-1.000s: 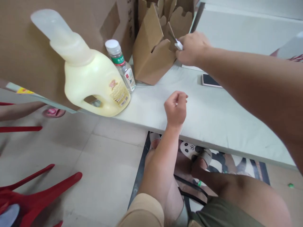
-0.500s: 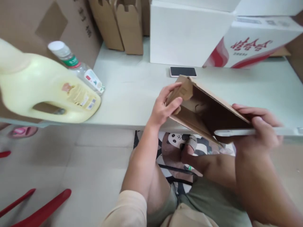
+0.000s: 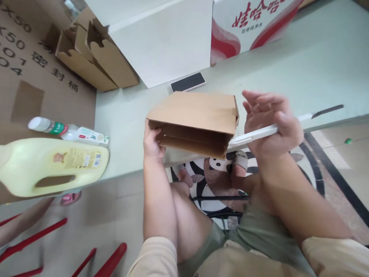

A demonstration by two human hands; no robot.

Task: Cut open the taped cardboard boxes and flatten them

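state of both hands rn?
Left hand: closed on the left end of the cardboard box.
Right hand: holding the white-handled tool under its thumb, other fingers loosely open.

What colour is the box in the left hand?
The box is plain brown cardboard; the head view shows it best.

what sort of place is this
Probably a home or small workshop: a long table holds standing cardboard boxes and a yellow jug, and a panda-patterned mat lies on the floor.
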